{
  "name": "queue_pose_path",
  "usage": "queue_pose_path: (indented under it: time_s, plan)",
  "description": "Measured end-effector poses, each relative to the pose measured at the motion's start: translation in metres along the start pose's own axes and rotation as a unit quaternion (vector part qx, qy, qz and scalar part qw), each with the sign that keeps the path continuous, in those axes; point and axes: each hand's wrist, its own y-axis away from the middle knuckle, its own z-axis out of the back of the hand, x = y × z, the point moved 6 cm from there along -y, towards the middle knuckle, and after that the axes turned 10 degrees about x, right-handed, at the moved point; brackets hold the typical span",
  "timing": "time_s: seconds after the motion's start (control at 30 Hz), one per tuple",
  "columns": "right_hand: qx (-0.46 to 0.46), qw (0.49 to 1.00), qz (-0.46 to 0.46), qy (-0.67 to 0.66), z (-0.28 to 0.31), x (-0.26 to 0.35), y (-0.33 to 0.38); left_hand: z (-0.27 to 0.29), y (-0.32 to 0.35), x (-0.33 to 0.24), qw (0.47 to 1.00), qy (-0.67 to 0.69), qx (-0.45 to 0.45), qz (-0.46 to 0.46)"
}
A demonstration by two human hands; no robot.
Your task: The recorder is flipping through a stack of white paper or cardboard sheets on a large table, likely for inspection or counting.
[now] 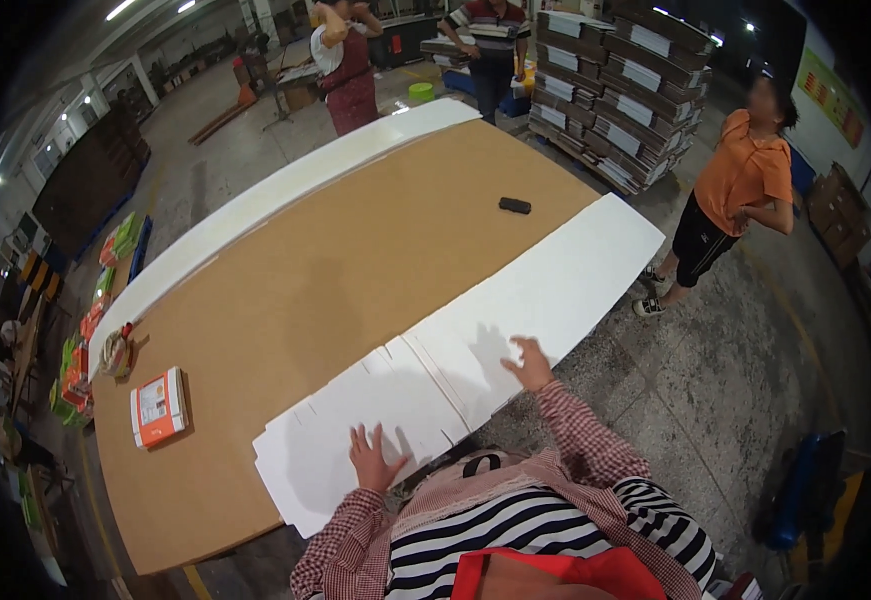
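A long white cardboard sheet (555, 270) with slots and crease lines lies flat along the near edge of a brown-topped table (285, 290). Over its left part is my left hand (373, 458), fingers spread, with nothing in it. My right hand (529, 364) is over the sheet further right, past the creases, its fingers apart and a little bent. Whether either palm presses on the cardboard I cannot tell. Both hands cast shadows on the white surface.
An orange-and-white box (158, 408) and a roll of tape (116, 352) sit at the table's left. A black object (514, 205) lies far right. White sheets (285, 200) line the far edge. Cardboard stacks (620, 90) stand behind; a person in orange (745, 165) stands right, two people beyond.
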Motion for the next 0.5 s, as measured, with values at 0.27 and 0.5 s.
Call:
queue_pose_path:
  time_s: [0.27,0.5]
  plan:
    - [-0.307,0.848,0.381,-0.202,0.23,0.229,0.057,0.264,0.064,-0.124,0.84,0.1,-0.456,-0.277]
    - [-0.262,0.538,0.712,-0.368,0.282,0.353,0.156,0.381,0.166,-0.215,0.346,0.341,-0.536,-0.69]
